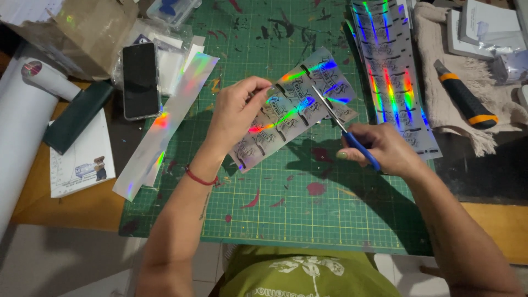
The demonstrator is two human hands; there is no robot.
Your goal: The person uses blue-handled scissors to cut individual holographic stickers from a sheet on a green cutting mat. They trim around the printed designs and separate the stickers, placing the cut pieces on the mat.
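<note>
The left hand (237,113) pinches a glossy holographic sticker sheet (294,107) at its 9 o'clock edge, thumb and fingers closed on the thin film, holding it tilted just above the green cutting mat (308,198). The sheet is a long silvery rectangle printed with rows of dark rounded labels, and it throws rainbow streaks of red, green and blue across its slick face. The right hand (379,149) grips blue-handled scissors (344,131), its fingers curled tight through the loops; the slim metal blades reach toward 11 o'clock and lie across the sheet's middle.

The mat is gridded in pale lines and blotched with dark red paint smears. At 1 o'clock from the hands lies a stack of like holographic sheets (393,77), flat and shiny, reaching toward the far edge. Beyond it at 2 o'clock a utility knife (465,98), black with orange bands, rests on a coarse beige fringed cloth (484,118). At 9 o'clock a long narrow holographic strip (165,124) lies slantwise over the mat's edge, and just past it a black smartphone (140,80) lies face up on clear plastic sleeves. Farther to 9 o'clock are a dark green flat case (74,118), a white paper roll (25,126) and a crumpled cardboard box (77,30) on the wooden bench (71,206). A thin red cord bracelet (199,178) circles the left wrist.
</note>
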